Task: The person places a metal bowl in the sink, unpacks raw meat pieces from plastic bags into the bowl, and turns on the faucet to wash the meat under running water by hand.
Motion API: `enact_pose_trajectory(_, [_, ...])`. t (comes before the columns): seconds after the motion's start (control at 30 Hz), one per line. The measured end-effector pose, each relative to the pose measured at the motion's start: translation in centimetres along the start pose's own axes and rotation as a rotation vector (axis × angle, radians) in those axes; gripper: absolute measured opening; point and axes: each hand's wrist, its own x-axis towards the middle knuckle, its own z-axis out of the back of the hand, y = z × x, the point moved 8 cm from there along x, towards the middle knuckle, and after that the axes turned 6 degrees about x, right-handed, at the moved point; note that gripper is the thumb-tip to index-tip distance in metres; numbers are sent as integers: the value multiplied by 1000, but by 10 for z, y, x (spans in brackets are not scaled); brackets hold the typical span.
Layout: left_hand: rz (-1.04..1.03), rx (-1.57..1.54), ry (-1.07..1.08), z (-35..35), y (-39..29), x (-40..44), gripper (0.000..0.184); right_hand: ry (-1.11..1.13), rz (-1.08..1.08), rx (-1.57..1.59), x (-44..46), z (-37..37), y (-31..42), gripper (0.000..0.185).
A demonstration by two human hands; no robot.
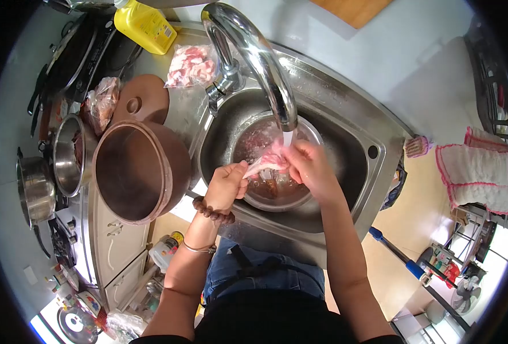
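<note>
Between my two hands I hold a pale pink piece of raw meat [267, 161], under the water running from the chrome faucet [265, 63]. My left hand [226, 182], with a beaded bracelet on its wrist, pinches the meat's thin left end. The fingers of my right hand [311, 167] are closed on its other end. Below them a metal bowl [254, 202] stands in the steel sink [346, 198], holding water and reddish pieces that are hard to make out.
Left of the sink stands a brown clay pot [171, 166], its lid [151, 94] behind it. Bagged meat [191, 66], a yellow jug [145, 26], another meat bag [101, 103] and steel pots [36, 189] sit nearby. A towel [475, 175] hangs at right.
</note>
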Motion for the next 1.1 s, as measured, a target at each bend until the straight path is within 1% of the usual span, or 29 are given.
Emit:
enact_pose_trajectory(0.03, [38, -37, 49, -2, 2, -1, 34, -3, 2, 4, -1, -3, 2, 26])
enact_pose_trajectory(0.1, [73, -70, 100, -6, 2, -2, 34, -65, 86, 269, -2, -5, 13, 27])
enact_pose_trajectory(0.13, [87, -85, 93, -6, 3, -3, 34, -66, 87, 270, -2, -4, 12, 27])
enact_pose_trajectory(0.2, [100, -100, 86, -7, 5, -4, 35, -91, 42, 153, -2, 1, 7, 30])
enact_pose_trajectory(0.23, [64, -77, 92, -6, 4, -4, 34, -92, 43, 153, -3, -1, 7, 30])
enact_pose_trajectory(0.3, [29, -52, 98, -6, 6, -1, 34, -75, 165, 500, -6, -5, 14, 30])
enact_pose_trajectory(0.33, [-38, 13, 100, -5, 2, 0, 33, -75, 165, 501, -5, -2, 12, 30])
enact_pose_trajectory(0.37, [-104, 79, 102, -6, -3, -1, 32, -90, 83, 330, -3, 4, 2, 28])
enact_pose_trajectory(0.4, [-104, 79, 101, -9, -3, -2, 32, -102, 0, 159, -2, 11, -9, 27])
enact_pose_trajectory(0.43, [-156, 229, 28, -11, -12, -7, 29, -93, 1, 162, -2, 17, -16, 27])
enact_pose_trajectory(0.47, [-207, 384, -70, -7, -21, -13, 26, -158, 53, -48, 2, 25, -21, 23])
enact_pose_trajectory(0.5, [-370, 741, -145, -7, -28, -16, 16, -207, 114, -247, 7, 25, -25, 20])
enact_pose_trajectory(0.53, [-977, 1187, -292, -26, -42, -33, 10, -291, 285, -494, 6, 27, -24, 18])
enact_pose_trajectory(0.57, [-867, 1232, -306, -29, -38, -31, 13, -384, 468, -734, -3, 27, -21, 20])
enact_pose_trajectory(0.6, [-815, 1368, -314, -39, -39, -38, 14, -363, 380, -698, -2, 30, -34, 23])
enact_pose_trajectory(0.63, [-676, 1511, -236, -48, -27, -35, 10, -350, 286, -673, -3, 34, -45, 28])
enact_pose_trajectory(0.67, [-878, 1362, -192, -58, -40, -51, 17, -330, 301, -674, -5, 29, -51, 28])
enact_pose_trajectory(0.7, [-865, 1368, -156, -62, -36, -53, 18, -408, 331, -704, -9, 31, -58, 25])
enact_pose_trajectory(0.73, [-910, 1396, -137, -66, -35, -56, 20, -493, 357, -734, -16, 31, -57, 22])
enact_pose_trajectory(0.77, [-955, 1423, -111, -70, -32, -60, 22, -491, 358, -739, -22, 27, -59, 22])
enact_pose_trajectory(0.83, [-1013, 1351, -138, -69, -42, -78, 26, -291, 61, -595, -21, 16, -86, 21])
enact_pose_trajectory(0.87, [-1064, 1280, -156, -66, -54, -94, 30, -304, 55, -599, -18, 18, -98, 21])
enact_pose_trajectory(0.9, [-1096, 1315, -124, -61, -64, -111, 24, -295, 229, -680, -16, 17, -107, 19])
enact_pose_trajectory(0.93, [-1121, 1259, -154, -49, -81, -129, 28, -294, 393, -767, -25, 20, -109, 18])
enact_pose_trajectory(0.97, [-1069, 1212, -159, -33, -97, -143, 26, -248, 318, -771, -27, 19, -112, 17])
enact_pose_trajectory(1.0, [-973, 1121, -267, -12, -109, -157, 20, -199, 242, -767, -25, 11, -115, 16])
enact_pose_trajectory(1.03, [-992, 1098, -442, 8, -125, -177, 14, -206, 212, -771, -24, 10, -121, 15])
enact_pose_trajectory(1.07, [-948, 1096, -646, 26, -142, -192, 11, -206, 191, -771, -18, 8, -130, 14])
enact_pose_trajectory(1.1, [-840, 1109, -796, 51, -147, -201, 9, -223, 179, -772, -13, 8, -134, 14])
